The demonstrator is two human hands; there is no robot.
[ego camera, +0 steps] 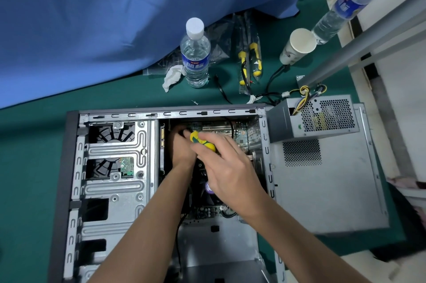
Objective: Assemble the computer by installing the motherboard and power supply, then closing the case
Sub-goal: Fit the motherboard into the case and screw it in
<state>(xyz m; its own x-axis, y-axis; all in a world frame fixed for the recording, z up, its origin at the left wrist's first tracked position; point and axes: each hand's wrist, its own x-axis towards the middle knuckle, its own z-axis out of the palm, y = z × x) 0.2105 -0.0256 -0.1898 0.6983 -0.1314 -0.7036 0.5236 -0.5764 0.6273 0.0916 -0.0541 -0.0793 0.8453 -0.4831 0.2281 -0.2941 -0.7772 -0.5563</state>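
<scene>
An open grey computer case (115, 167) lies flat on the green mat. The green motherboard (239, 131) sits inside its right half, with a black CPU fan (208, 192) partly hidden under my arms. My right hand (228, 167) grips a yellow-and-green screwdriver (201, 140) by the handle, above the board's far part. My left hand (183, 147) reaches down beside the screwdriver's tip; its fingers are in shadow. The grey power supply (322, 118) rests outside the case on the detached side panel (327, 181).
A water bottle (196, 54), a crumpled tissue (171, 77), bagged yellow-handled tools (250, 61) and a paper cup (298, 46) stand behind the case. A loose screw (195, 102) lies by the case's far edge. Blue cloth (103, 17) covers the far left. A second bottle (341, 12) lies at the far right.
</scene>
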